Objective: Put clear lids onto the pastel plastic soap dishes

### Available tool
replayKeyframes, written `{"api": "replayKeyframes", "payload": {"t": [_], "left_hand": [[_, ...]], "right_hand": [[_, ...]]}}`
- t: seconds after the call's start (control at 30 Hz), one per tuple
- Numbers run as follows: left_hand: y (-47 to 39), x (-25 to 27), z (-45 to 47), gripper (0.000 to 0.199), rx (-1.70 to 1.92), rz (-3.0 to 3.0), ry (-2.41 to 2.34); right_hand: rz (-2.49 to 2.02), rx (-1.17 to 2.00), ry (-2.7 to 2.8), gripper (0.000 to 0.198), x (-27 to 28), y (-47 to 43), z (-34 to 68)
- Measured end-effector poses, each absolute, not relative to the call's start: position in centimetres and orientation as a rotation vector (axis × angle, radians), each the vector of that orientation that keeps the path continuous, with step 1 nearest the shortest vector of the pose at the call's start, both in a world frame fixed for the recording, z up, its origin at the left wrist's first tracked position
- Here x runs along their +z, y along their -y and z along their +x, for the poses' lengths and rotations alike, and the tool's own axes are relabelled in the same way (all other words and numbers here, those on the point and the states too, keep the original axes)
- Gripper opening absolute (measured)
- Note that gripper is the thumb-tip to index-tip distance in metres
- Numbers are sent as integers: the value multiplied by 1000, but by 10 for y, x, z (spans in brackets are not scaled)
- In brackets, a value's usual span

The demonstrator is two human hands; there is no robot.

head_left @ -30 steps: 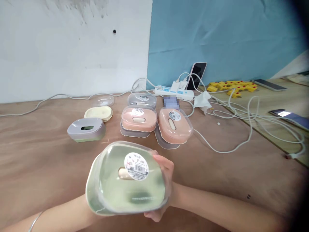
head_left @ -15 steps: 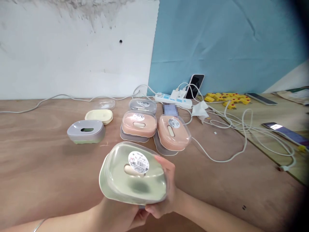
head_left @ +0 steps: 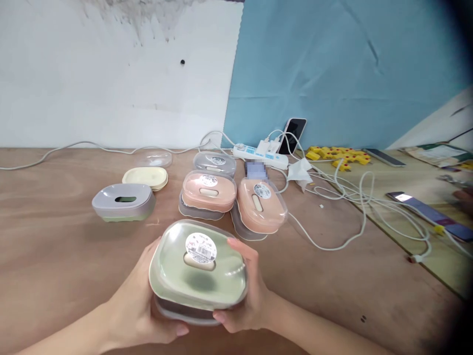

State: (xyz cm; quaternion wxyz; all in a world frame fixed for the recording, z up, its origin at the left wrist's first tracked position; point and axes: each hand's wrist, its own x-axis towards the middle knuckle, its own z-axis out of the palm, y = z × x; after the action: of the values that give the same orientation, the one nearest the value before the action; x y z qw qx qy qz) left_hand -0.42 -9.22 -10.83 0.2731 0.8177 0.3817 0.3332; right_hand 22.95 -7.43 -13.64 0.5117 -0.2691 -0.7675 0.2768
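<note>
Close in front of me is a green soap box (head_left: 173, 276) with a clear lid, an oval label and a grey base underneath. My left hand (head_left: 144, 296) grips its left side, thumb along the lower front edge. From the right, my right hand (head_left: 251, 286) clasps it, fingers on the lid's edge and thumb below. Beyond it lie two pink soap boxes (head_left: 225, 197) (head_left: 264, 212) with clear lids and grey bases. A grey lidded soap box (head_left: 214, 162) sits behind them. To the left are a grey-and-green box part (head_left: 123, 197), cream inserts (head_left: 144, 176) and a clear lid (head_left: 155, 159).
At the back, a white power strip (head_left: 262, 157) holds chargers beside a leaning phone (head_left: 293, 135). White cables (head_left: 354, 197) tangle on the right, near a crumpled tissue (head_left: 300, 171), yellow pieces (head_left: 340, 155) and another phone (head_left: 432, 214). A blurred hand (head_left: 463, 197) shows at the right edge.
My left hand has come from beneath the green soap box to its left side. The box has turned slightly and its grey base now shows. A blurred hand has appeared at the far right.
</note>
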Motion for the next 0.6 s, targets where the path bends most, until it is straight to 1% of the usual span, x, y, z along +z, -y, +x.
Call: {"api": "replayKeyframes", "payload": {"t": [0.1, 0.2, 0.3, 0.4, 0.47, 0.6], "left_hand": [[90, -114, -18, 112, 761, 1895, -951], [91, -123, -20, 124, 748, 1713, -962], [93, -133, -15, 125, 760, 1670, -962], [93, -141, -14, 124, 774, 1702, -966], [89, -142, -14, 119, 769, 1765, -1000], [78, -138, -10, 82, 778, 1986, -1107]], "right_hand": [[-552, 534, 1876, 89, -135, 74, 230], [-543, 475, 1977, 88, -130, 76, 234], [-570, 529, 2095, 82, -126, 80, 242], [-612, 493, 2185, 89, -125, 83, 249], [-686, 397, 2214, 96, -126, 82, 251], [-903, 90, 2132, 96, -126, 75, 247]]}}
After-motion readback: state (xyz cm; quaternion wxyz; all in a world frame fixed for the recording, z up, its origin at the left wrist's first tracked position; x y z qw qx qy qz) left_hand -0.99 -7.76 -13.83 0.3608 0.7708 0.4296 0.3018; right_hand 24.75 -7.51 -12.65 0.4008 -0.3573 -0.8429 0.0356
